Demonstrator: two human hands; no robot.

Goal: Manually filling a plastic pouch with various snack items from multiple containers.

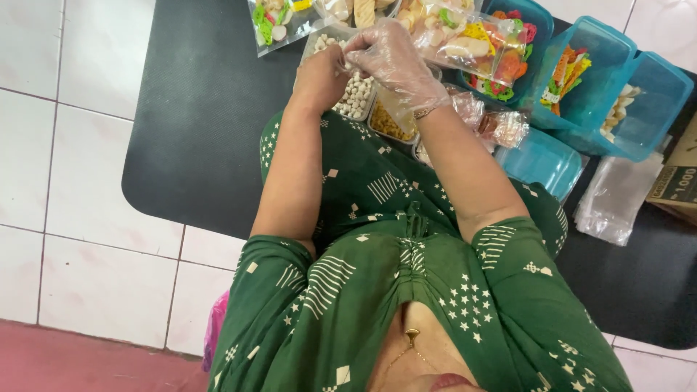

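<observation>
My left hand is bare and curled, hovering over a clear tray of small white round snacks. My right hand wears a clear plastic glove, and its fingertips are pinched together against the left hand's fingers. A small clear plastic bag seems to hang between the two hands. What is inside it is hard to make out. Next to the white snacks is a tray of yellow crumbs. Both forearms reach out over my green patterned dress.
A black mat covers white floor tiles. A bag of colourful snacks and several blue plastic tubs stand at the right. A blue lid, empty clear bags and a cardboard box lie further right.
</observation>
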